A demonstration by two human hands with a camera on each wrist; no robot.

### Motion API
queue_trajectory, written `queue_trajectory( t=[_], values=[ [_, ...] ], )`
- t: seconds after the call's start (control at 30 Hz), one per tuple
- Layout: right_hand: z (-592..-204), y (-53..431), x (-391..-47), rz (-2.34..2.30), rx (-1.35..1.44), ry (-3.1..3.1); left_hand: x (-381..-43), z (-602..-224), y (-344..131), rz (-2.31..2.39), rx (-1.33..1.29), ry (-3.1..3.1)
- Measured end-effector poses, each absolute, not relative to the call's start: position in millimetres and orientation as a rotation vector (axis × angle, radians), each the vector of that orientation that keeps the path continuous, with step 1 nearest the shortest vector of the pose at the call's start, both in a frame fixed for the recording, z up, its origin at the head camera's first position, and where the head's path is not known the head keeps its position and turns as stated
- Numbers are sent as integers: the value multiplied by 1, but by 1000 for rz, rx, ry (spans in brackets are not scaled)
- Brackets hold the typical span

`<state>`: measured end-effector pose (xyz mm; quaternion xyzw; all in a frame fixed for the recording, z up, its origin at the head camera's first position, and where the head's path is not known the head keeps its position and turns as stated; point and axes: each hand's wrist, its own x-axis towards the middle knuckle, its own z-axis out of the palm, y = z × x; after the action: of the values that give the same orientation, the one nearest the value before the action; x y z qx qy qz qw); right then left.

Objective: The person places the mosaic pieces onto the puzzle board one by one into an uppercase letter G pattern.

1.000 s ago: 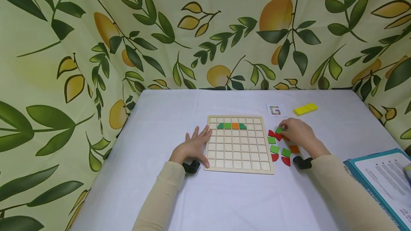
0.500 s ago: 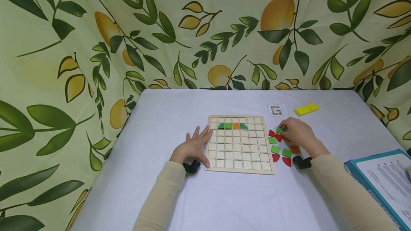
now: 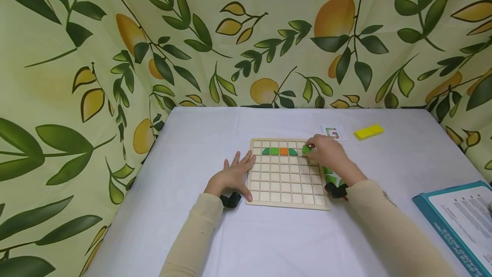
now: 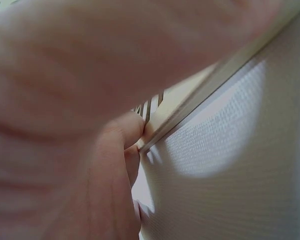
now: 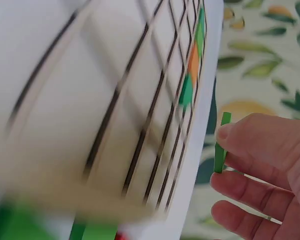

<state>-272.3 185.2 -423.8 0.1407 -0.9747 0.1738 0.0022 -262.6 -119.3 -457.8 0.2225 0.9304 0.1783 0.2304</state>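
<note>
A wooden grid board [image 3: 286,202] lies on the table, with a row of green and orange tiles [image 3: 283,151] set in cells near its far side. My left hand [image 3: 229,178] rests spread along the board's left edge, fingertips on the frame; the left wrist view shows fingers against the wooden edge [image 4: 179,105]. My right hand [image 3: 328,155] is over the board's far right corner and pinches a green tile [image 5: 222,145] between thumb and fingers. In the head view that tile overlaps the cells right of the row.
Loose green tiles [image 3: 330,178] lie right of the board, partly hidden by the right wrist. Behind them are a printed pattern card [image 3: 338,131] and a yellow block [image 3: 368,132]. A teal-edged book or box [image 3: 453,221] sits at the right table edge.
My right hand has lifted a green tile from the loose pile and carried it left over the board's far right corner. The left hand stays in place.
</note>
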Motion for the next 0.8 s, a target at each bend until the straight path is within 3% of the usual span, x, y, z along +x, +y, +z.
queue_trajectory(
  t=[0.43,0.8],
  values=[
    [-424,104,-281,490,738,-2976,-261,-455,-120,472,647,2563],
    [-442,84,-286,430,847,-2993,-261,-455,-120,457,635,2563]
  ],
)
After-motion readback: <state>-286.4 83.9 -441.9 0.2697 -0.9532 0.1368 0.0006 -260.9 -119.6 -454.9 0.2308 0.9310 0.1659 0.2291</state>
